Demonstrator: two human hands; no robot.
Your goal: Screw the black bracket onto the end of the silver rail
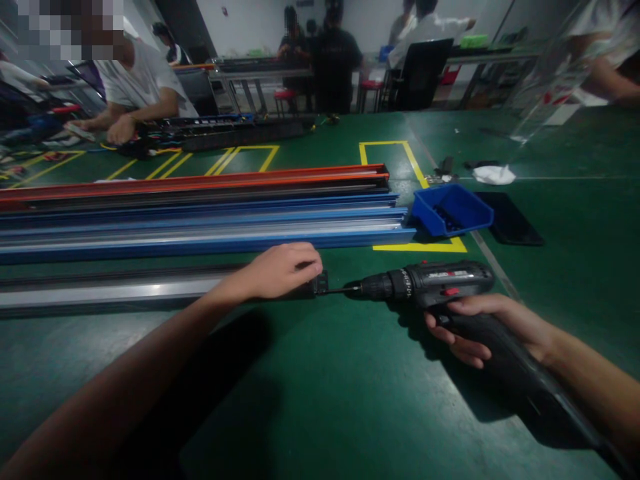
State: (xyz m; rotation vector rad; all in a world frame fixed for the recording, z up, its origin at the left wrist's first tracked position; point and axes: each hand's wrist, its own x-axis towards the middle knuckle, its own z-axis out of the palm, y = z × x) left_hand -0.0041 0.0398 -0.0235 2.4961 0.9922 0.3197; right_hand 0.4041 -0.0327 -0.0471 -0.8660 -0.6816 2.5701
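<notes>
My right hand (pixel 480 333) grips the handle of a black cordless drill (pixel 445 277), which lies level and points left. Its thin bit reaches a small black end cap (pixel 323 283) on the end of a long dark metal profile (pixel 165 290) with a silvery channel. Whether the tip sits in a screw is too small to tell. My left hand (pixel 285 270) is closed over the right end of this profile, just behind the cap, with the fingers curled around its far side.
Blue profiles (pixel 300 233) and an orange profile (pixel 250 177) lie parallel behind the dark one. A blue bin (pixel 453 210) with small dark parts stands right of them, beside a black flat slab (pixel 510 219). Across the green table (pixel 350 400), a co-worker (pixel 140 80) handles wiring.
</notes>
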